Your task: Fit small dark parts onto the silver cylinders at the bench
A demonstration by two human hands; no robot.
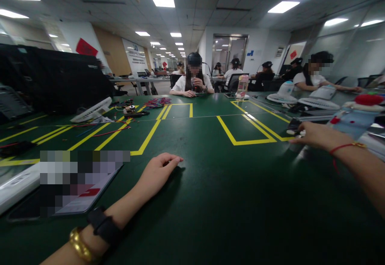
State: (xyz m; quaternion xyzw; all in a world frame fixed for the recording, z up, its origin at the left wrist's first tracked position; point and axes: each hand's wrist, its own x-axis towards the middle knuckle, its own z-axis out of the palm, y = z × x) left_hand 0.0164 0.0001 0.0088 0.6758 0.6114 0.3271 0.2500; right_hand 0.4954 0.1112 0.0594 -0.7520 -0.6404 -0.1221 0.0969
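My left hand (159, 172) rests on the green table (210, 204), its thumb and fingers drawn together and no object visible in it. At the right, my right hand (315, 134) reaches over the tabletop with its fingers closed in a pinch. Small whitish and dark pieces (298, 135) show at those fingertips, too blurred to name. A blue bottle-like thing with a red top (350, 116) stands just beyond the right wrist. To the left of my left forearm lies a flat, glossy, phone-like slab (87, 200), partly blurred out.
Yellow tape (255, 141) marks rectangles on the table. Loose wires (156, 102) and a white fan (92, 110) lie at the left; more fans (282, 96) are at the right. A clear bottle (242, 88) stands near the far edge. A person (192, 80) sits opposite.
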